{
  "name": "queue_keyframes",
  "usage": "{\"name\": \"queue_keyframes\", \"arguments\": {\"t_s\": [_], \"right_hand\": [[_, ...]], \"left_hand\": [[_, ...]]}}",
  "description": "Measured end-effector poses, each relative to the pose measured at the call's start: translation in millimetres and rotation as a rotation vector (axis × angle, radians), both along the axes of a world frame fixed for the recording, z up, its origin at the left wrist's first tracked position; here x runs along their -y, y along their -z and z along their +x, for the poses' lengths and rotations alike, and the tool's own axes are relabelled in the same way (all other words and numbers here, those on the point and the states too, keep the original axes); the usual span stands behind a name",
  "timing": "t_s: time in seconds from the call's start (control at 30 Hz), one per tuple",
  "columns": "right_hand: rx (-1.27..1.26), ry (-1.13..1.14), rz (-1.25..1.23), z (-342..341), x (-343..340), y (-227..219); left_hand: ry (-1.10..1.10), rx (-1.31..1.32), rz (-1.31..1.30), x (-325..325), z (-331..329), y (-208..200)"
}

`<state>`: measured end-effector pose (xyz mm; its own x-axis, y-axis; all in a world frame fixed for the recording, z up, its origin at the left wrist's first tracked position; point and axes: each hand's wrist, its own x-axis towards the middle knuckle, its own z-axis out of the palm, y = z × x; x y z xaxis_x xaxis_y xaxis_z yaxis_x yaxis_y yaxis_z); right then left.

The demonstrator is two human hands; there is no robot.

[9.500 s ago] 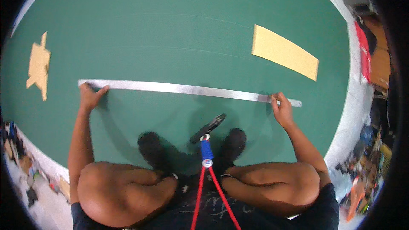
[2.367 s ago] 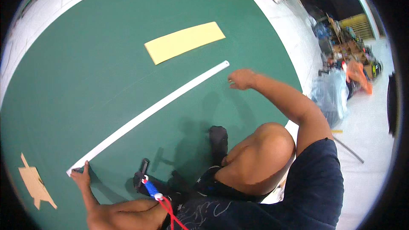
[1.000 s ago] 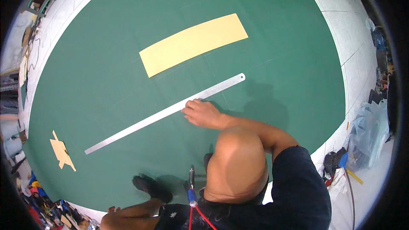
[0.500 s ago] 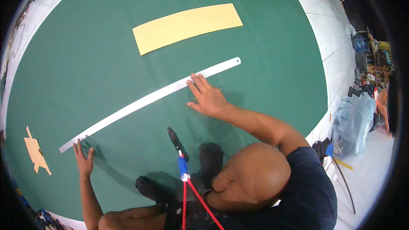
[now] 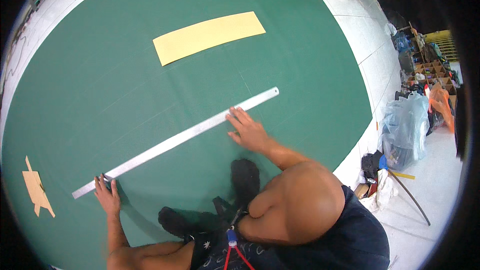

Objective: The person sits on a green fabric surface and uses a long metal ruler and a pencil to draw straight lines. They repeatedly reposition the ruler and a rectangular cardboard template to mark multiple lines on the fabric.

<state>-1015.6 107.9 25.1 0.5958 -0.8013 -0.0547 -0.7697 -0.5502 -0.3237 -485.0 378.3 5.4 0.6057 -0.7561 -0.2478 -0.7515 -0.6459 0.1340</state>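
A long metal ruler (image 5: 175, 143) lies slantwise across a green sheet (image 5: 310, 70), its holed end to the far right. My left hand (image 5: 108, 201) rests its fingertips on the ruler near its lower left end. Fingers apart, my right hand (image 5: 252, 134) touches the ruler's near edge toward the right end. Both hands are open and press from above without wrapping round it. Faint pale lines show on the sheet beyond the ruler.
Farther off lies a yellow rectangular piece (image 5: 207, 38); a small tan cut-out (image 5: 36, 190) is at the far left. My dark-socked feet (image 5: 245, 177) stand on the sheet. A red neck cord (image 5: 232, 242) hangs at my lap. Plastic bags (image 5: 407, 130) sit on the right floor.
The ruler and both hands sit a little lower in view, with the hands still on it. The cord's dark hanging tool has swung back toward my lap.
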Motion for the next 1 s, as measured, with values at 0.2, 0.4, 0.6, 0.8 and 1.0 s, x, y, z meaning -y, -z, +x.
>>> {"name": "queue_keyframes", "arguments": {"t_s": [0.2,0.4,0.6,0.8,1.0], "right_hand": [[-0.039,0.263,0.030,-23,-32,-6],[-0.103,0.375,-0.034,-38,-29,4],[-0.242,0.301,0.011,-45,-22,5],[-0.448,0.352,0.258,-35,-6,-14],[-0.367,0.220,0.188,-45,11,11]], "left_hand": [[-0.103,0.004,-0.167,-47,-37,9],[-0.320,0.174,-0.040,-63,10,22],[-0.350,0.140,-0.106,-47,13,21],[-0.340,0.131,-0.147,-46,14,22],[-0.319,0.195,-0.247,-64,19,37]]}}
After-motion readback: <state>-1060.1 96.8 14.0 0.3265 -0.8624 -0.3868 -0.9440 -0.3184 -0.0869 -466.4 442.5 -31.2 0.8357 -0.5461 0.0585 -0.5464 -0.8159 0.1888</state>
